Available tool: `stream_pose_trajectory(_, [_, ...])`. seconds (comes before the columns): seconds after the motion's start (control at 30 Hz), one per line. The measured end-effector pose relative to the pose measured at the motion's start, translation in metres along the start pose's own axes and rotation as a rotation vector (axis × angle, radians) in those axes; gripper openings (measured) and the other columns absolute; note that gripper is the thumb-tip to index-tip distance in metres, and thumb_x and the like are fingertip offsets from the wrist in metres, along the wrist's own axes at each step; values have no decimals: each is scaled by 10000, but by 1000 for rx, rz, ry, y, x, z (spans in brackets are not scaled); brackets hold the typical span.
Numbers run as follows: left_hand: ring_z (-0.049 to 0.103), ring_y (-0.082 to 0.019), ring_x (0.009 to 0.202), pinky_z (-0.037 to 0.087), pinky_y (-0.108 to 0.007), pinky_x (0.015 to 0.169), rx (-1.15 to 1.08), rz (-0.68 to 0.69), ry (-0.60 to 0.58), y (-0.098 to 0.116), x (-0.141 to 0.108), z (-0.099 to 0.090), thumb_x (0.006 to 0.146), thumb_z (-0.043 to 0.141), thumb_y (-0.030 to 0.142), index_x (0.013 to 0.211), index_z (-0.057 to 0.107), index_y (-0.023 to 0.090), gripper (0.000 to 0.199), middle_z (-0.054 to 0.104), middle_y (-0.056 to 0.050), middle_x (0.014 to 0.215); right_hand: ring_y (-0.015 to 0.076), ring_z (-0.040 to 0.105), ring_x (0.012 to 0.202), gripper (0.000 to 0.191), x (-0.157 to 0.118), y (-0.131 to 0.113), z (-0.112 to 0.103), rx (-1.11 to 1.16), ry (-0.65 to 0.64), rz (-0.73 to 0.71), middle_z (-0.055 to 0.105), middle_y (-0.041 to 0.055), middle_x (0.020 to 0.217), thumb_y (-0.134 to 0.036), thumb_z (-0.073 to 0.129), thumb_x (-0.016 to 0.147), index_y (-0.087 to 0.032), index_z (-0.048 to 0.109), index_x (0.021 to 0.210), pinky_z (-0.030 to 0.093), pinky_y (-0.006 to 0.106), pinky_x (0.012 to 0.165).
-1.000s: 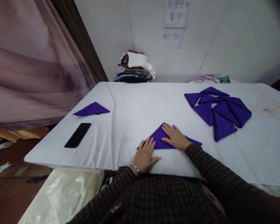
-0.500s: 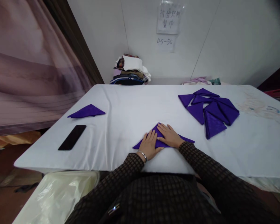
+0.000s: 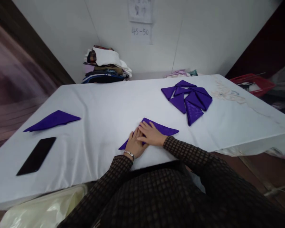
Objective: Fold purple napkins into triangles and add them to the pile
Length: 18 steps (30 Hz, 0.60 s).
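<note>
A purple cloth napkin (image 3: 165, 128), folded into a flat triangle, lies on the white-covered table near its front edge. My left hand (image 3: 134, 144) rests flat on the napkin's left part, fingers stretched out, a silver bracelet at the wrist. Over the middle of the cloth lies my right hand (image 3: 152, 134), also flat, its fingers overlapping the left fingertips. Both hands press from above and hide the napkin's centre. Beyond them to the right, several folded purple triangles (image 3: 194, 101) are laid out in an overlapping group. Another purple folded triangle (image 3: 53, 120) lies at the left.
A black phone (image 3: 36, 156) lies on the tablecloth (image 3: 109, 107) at the left front. Piled clothes (image 3: 106, 66) stand behind the table. Paper signs (image 3: 140, 31) hang on the wall. A red basket (image 3: 254, 84) is beyond the right edge, and a plastic-covered seat (image 3: 45, 209) is below left.
The view has turned to the right, so everything sits further left in the picture. My right hand has slid left across the napkin, closer over my left fingers, baring more of its right side.
</note>
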<state>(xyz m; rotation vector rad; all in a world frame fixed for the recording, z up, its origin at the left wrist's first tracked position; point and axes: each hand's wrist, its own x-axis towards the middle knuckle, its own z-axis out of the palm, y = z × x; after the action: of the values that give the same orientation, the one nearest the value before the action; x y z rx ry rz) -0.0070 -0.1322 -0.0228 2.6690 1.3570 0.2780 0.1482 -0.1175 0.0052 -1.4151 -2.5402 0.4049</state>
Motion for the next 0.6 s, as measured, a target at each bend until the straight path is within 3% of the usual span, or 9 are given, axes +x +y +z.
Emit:
stream_pose_trajectory(0.1, [254, -311, 1370, 185, -484, 1114, 5, 17, -19, -3, 0, 3, 800, 518, 344, 1386, 381, 124, 641, 389, -158, 1438, 295, 165, 1393, 757, -9, -13, 10, 24, -1, -43, 235, 150, 1508, -638, 266, 890, -131, 234, 1451, 104, 519, 1110])
stream_pose_trajectory(0.17, [246, -306, 1374, 191, -485, 1112, 14, 9, -5, -3, 0, 3, 813, 497, 374, 1388, 373, 114, 644, 373, -164, 1446, 287, 169, 1394, 759, -16, -7, 12, 17, 3, -25, 231, 145, 1509, -641, 274, 887, -142, 224, 1456, 111, 510, 1113])
stream_pose_trajectory(0.33, [253, -295, 1374, 204, -481, 1110, 20, -8, 12, 1, 0, 0, 847, 421, 551, 1389, 357, 86, 716, 338, -178, 1462, 259, 177, 1396, 730, -43, 38, 1, -84, -9, 21, 260, 123, 1502, -629, 313, 885, -151, 294, 1436, 107, 493, 1120])
stream_pose_trajectory(0.47, [243, -289, 1378, 196, -475, 1115, 16, -8, 21, 2, 0, -1, 853, 388, 589, 1387, 357, 81, 737, 330, -178, 1466, 263, 178, 1395, 695, -67, 76, -12, -162, -17, 100, 254, 102, 1507, -611, 298, 897, -177, 289, 1440, 128, 509, 1112])
stream_pose_trajectory(0.6, [239, -287, 1379, 197, -475, 1115, 26, -7, 16, 1, -1, -1, 855, 392, 582, 1386, 357, 76, 734, 332, -175, 1466, 273, 192, 1391, 653, -78, 88, -18, -200, 2, 228, 262, 126, 1501, -565, 281, 920, -173, 285, 1441, 167, 530, 1096])
